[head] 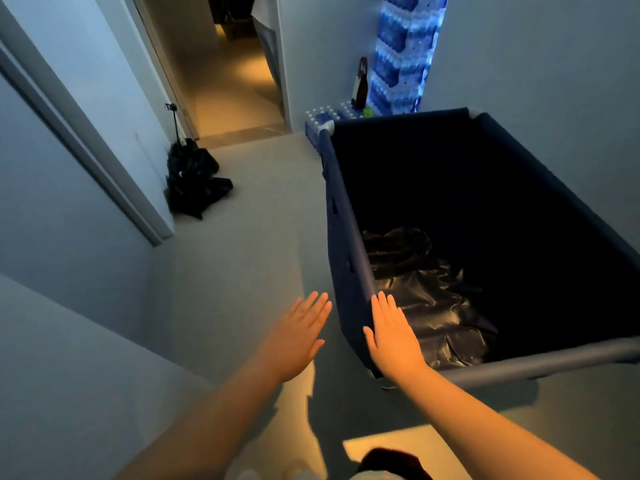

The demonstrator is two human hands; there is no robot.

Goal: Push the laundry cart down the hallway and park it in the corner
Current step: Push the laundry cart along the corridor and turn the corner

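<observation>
Laundry cart (pixel 485 209), a navy fabric bin on a tube frame, is sitting at the right of the hallway with its far end close to the stacked water-bottle packs (pixel 401 64) in the corner, and dark crumpled plastic (pixel 426 306) is lying in its bottom. Both hands are open with fingers straight, gripping nothing. The right hand (pixel 391 337) is lying flat at the cart's near-left corner, apparently touching the rim, while the left hand (pixel 298 337) is hovering just beside the cart's left wall over the floor (pixel 242 237).

The cart is looking nearly parked, so the step in hand is likely the final nudge or the letting go. To do it well, the person should be pressing gently with the flat palm, squaring the cart to the right wall (pixel 554 64), stopping short of knocking the bottle stack, and keeping clear of the black umbrella (pixel 194 181) lying by the left wall.
</observation>
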